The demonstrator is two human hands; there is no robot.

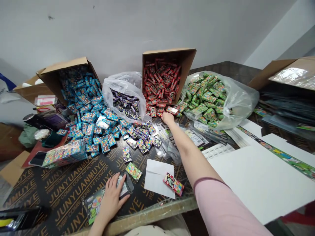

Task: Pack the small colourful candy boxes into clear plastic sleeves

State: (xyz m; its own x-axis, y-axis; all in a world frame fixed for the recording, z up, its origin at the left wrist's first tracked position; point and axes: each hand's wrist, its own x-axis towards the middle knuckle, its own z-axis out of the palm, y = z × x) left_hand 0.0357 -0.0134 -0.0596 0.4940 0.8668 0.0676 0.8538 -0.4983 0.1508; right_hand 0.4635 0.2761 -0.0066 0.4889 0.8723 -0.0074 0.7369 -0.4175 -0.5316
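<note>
My left hand (112,198) lies flat with fingers spread on a clear plastic pouch (129,185) and a green printed bag (93,205) near the table's front edge. My right hand (167,118) reaches forward to the small red packets (161,85) spilling from a cardboard box, touching those at the front. Its fingers are mostly hidden, so any grip is unclear. Between my hands, a red packet (173,184) rests partly on a white sheet (154,173). A green packet (134,171) and a purple-black packet (127,154) lie just beyond my left fingertips.
Blue packets (91,114) spill from a tipped box at left. Purple packets (125,105) and green packets (206,95) fill clear bags. Large white sheets (261,177) cover the right side. A phone (37,158) and a stacked display pack (65,153) are at left.
</note>
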